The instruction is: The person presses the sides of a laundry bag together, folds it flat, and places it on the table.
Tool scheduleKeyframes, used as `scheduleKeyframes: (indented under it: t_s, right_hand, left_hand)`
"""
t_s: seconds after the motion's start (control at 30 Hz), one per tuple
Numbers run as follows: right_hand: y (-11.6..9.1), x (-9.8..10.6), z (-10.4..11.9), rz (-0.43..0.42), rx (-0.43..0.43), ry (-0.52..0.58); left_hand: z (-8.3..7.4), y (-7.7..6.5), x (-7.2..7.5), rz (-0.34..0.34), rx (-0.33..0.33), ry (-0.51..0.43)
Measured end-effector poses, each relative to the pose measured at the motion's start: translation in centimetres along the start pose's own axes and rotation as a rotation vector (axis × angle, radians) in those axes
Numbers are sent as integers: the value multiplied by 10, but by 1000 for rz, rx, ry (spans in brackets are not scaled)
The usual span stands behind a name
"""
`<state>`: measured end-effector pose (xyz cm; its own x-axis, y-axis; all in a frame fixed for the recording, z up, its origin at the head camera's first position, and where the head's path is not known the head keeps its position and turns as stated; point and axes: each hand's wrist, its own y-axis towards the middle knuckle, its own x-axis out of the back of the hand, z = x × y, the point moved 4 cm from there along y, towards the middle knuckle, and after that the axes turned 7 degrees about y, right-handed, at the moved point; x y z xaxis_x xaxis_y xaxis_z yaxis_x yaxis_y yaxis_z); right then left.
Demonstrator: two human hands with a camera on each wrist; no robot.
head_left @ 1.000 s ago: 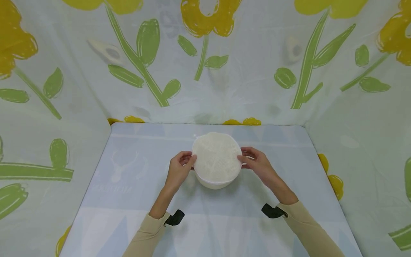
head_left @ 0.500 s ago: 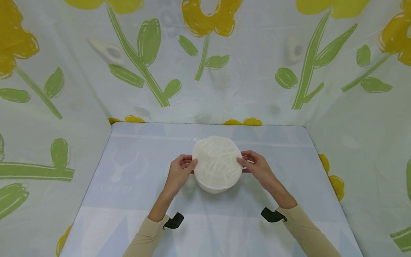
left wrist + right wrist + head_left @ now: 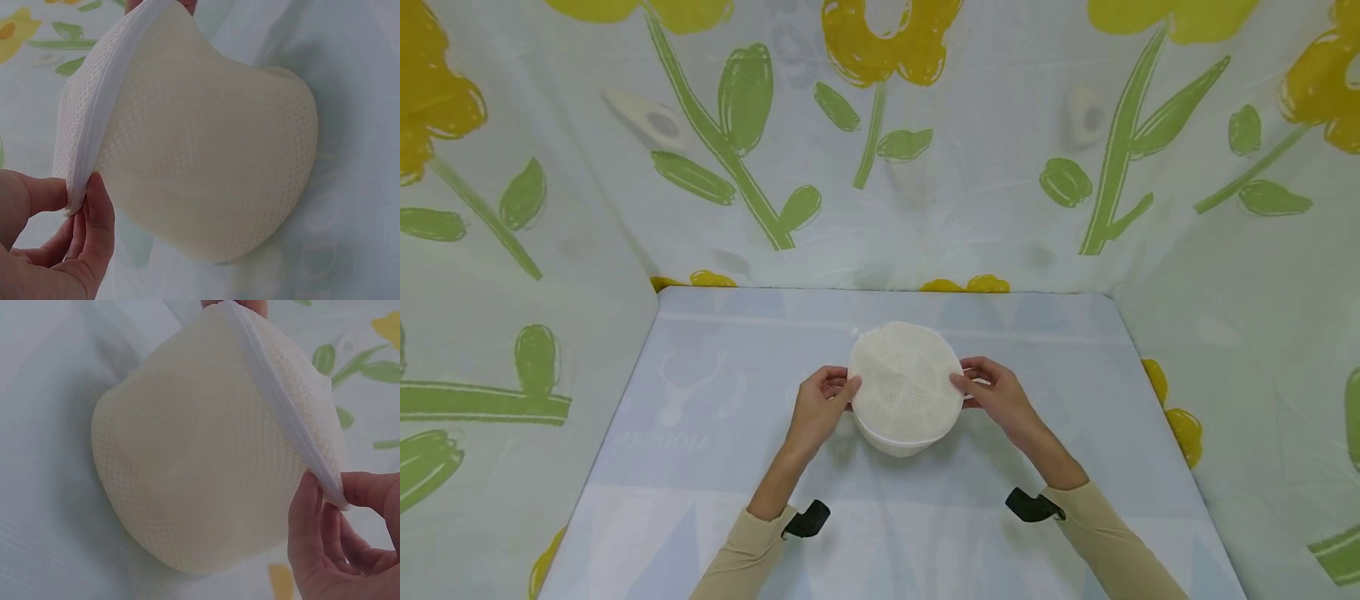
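Observation:
A cream mesh laundry bag (image 3: 906,383) with a round top and a white edge band is held over the table's middle in the head view. My left hand (image 3: 820,408) pinches its left edge between thumb and fingers. On the opposite side, my right hand (image 3: 1003,398) pinches the rim the same way. In the left wrist view the bag's soft side (image 3: 212,144) bulges below the white band (image 3: 103,94), thumb on one face and fingers on the other. The right wrist view has the mesh side (image 3: 181,444) sagging from the band, tilted. What may be inside cannot be seen.
A pale blue patterned cloth covers the table (image 3: 700,467). White curtains (image 3: 970,183) printed with yellow flowers and green leaves hang at the back and both sides. A dark wrist camera (image 3: 807,518) sits at the left cuff, another camera (image 3: 1033,505) at the right.
Both hands and the laundry bag have come slightly nearer to the person. The pinch on each side stays the same.

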<state>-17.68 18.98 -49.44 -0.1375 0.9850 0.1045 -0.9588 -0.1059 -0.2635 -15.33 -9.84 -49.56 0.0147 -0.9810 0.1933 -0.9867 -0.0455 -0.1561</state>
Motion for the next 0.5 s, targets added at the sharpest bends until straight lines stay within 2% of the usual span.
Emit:
scheduleKeyframes:
  t_s: [0.5]
  right_hand:
    - [5, -4, -11, -14, -22, -41]
  left_hand:
    - [11, 3, -2, -19, 19, 29]
